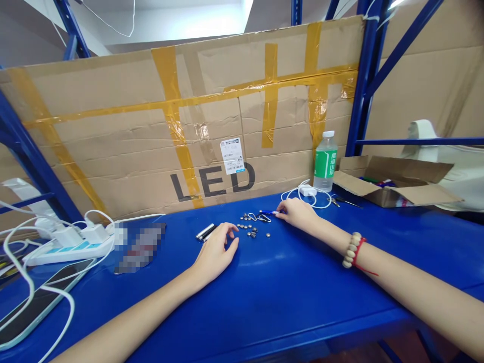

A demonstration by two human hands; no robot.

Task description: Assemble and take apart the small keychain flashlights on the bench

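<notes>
My right hand (298, 214) pinches one end of a slim blue pen-like stick (267, 212) lying low over the table. Beside its other end are silver carabiner clips (252, 217). Several small round metal pieces (245, 227) lie scattered between my two hands, with a single one (268, 235) apart toward the front. My left hand (217, 249) rests on the tabletop, thumb apart from loosely bent fingers, and nothing shows in it. Just behind its knuckles lie slim silver and black cylinders (205, 232), partly covered by the hand.
A blue table (242, 312) backs onto a large taped cardboard panel (124, 151). At right stand a water bottle (325, 164), a white cable with charger (307, 190) and an open carton (397, 194). At left are a power strip (71, 252), a phone (45, 297) and a blurred flat item (141, 247).
</notes>
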